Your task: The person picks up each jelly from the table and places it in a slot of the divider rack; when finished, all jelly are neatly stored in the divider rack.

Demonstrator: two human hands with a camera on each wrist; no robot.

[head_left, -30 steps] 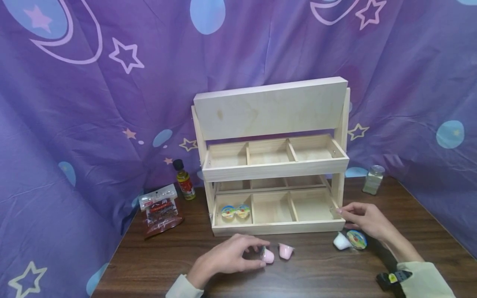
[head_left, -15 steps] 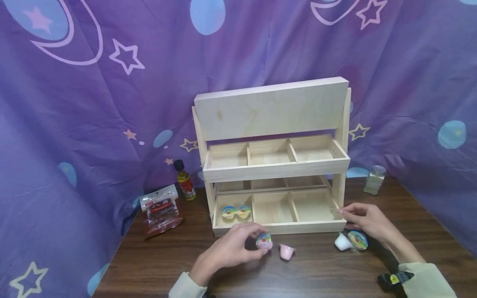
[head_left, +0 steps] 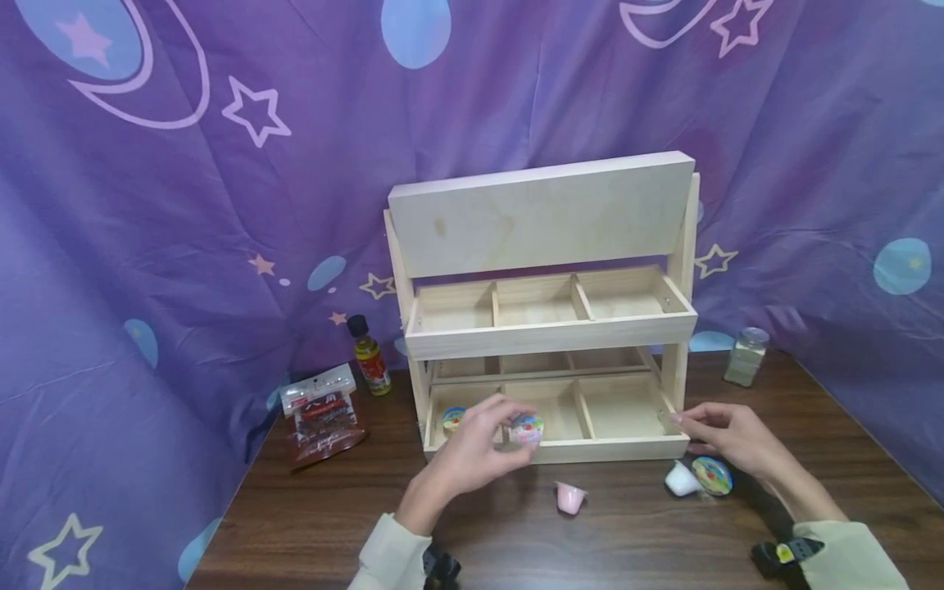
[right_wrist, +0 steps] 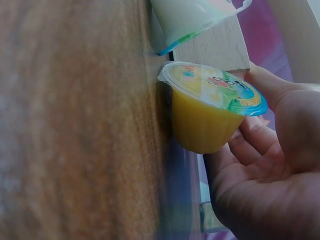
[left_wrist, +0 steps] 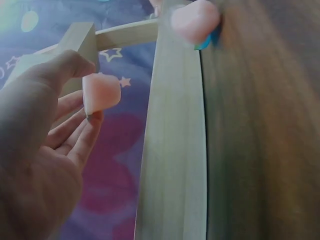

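My left hand (head_left: pixel 472 447) pinches a pink jelly cup (head_left: pixel 527 428) between thumb and fingers, over the front of the lower tray of a wooden rack (head_left: pixel 549 336). Its pink body (left_wrist: pixel 102 93) points toward the camera in the left wrist view. In the lower tray's left compartment a yellow jelly cup (head_left: pixel 451 419) shows; the one beside it is hidden behind the hand. At the tray's right end my right hand (head_left: pixel 726 434) grips the side wall. Below that hand lie a white jelly cup (head_left: pixel 682 479) and a yellow jelly cup (right_wrist: pixel 207 112) with a printed lid.
Another pink jelly cup (head_left: pixel 569 498) lies on the table before the rack. To the left are a spice bag (head_left: pixel 323 419) and a dark-capped bottle (head_left: pixel 370 359). A small glass jar (head_left: pixel 746 358) stands at the right, and a purple curtain (head_left: pixel 310 188) hangs behind.
My left hand has picked the pink jelly cup off the table and carried it up and forward to the lower tray. My right hand has stayed at the tray's right end.
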